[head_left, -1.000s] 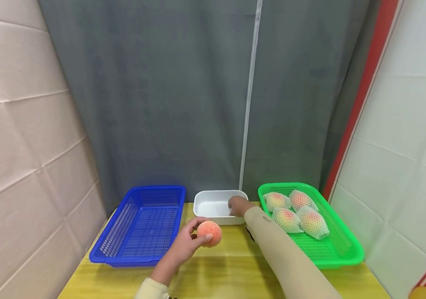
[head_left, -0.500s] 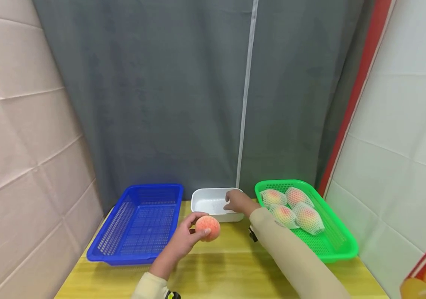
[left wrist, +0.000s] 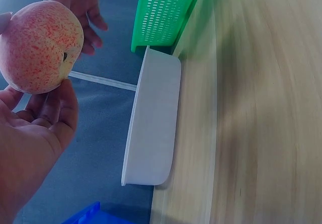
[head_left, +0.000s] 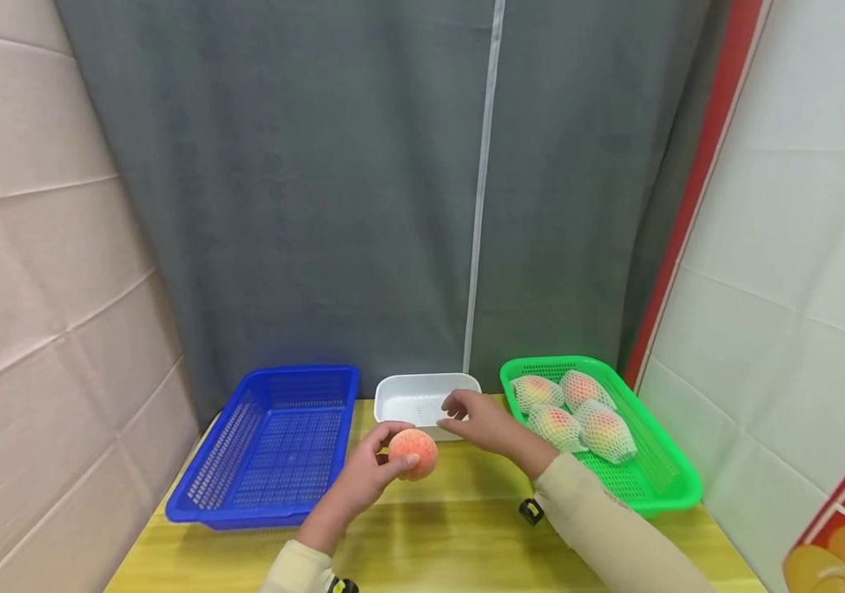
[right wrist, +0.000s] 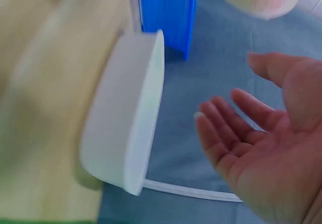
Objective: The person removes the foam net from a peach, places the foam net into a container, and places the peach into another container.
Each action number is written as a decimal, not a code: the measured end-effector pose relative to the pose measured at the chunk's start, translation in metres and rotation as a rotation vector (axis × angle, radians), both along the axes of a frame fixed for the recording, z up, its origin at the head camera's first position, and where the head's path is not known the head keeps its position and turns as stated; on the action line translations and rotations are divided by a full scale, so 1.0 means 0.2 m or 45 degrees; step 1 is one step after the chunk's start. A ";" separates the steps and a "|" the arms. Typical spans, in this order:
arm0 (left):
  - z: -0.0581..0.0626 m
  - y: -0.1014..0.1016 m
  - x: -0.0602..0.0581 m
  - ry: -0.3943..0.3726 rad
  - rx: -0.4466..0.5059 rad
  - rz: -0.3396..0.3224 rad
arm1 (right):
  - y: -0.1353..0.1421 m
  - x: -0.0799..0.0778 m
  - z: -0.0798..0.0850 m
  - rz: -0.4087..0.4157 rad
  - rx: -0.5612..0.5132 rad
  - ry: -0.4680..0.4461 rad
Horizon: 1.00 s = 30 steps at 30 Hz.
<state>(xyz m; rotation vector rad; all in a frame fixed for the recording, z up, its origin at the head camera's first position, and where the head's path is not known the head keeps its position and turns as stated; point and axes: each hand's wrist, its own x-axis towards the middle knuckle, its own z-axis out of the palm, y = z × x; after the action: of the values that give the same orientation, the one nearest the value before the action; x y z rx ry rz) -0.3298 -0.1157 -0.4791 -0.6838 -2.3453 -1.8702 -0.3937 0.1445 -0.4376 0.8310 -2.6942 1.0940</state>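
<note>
My left hand [head_left: 372, 472] holds a bare pink-orange peach [head_left: 413, 452] above the yellow table [head_left: 437, 543], fingers curled round it; the peach [left wrist: 40, 47] fills the upper left of the left wrist view. My right hand [head_left: 476, 419] hovers with relaxed fingers and nothing in it just right of the peach, in front of the small white tub [head_left: 422, 395]. The palm [right wrist: 266, 153] shows empty beside the tub [right wrist: 128, 128]. A green basket [head_left: 660, 486] on the right holds several peaches in white foam nets [head_left: 578, 412].
A blue basket [head_left: 267, 449] with nothing in it sits at the left of the table. A grey curtain hangs behind the baskets, padded panels stand at left and white panels at right. Bare yellow tabletop lies near me.
My right hand has drawn back from inside the white tub toward the peach and me. The left hand has stayed almost still with the peach. The view shifted slightly.
</note>
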 end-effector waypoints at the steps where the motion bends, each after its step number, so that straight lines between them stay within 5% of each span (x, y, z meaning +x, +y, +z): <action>1: -0.01 0.00 0.00 -0.007 0.004 -0.004 | 0.01 0.03 -0.02 0.010 -0.044 -0.007; 5: -0.02 0.00 0.00 -0.038 0.021 -0.026 | 0.06 0.14 -0.12 0.058 -0.186 -0.050; 12: -0.01 -0.01 0.03 -0.079 0.028 -0.043 | 0.09 0.27 -0.25 0.097 -0.197 -0.109; 23: 0.01 -0.03 0.03 -0.086 -0.009 -0.097 | 0.09 0.28 -0.31 0.110 -0.186 -0.151; 30: 0.11 -0.13 0.05 -0.074 -0.115 -0.113 | 0.09 0.28 -0.34 0.130 -0.172 -0.188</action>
<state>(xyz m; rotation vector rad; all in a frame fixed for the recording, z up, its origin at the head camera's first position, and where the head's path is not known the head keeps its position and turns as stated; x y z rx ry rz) -0.3195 -0.1417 -0.4580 -0.7650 -2.4884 -1.8522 -0.3377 0.1622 -0.5048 0.9072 -2.6816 1.3946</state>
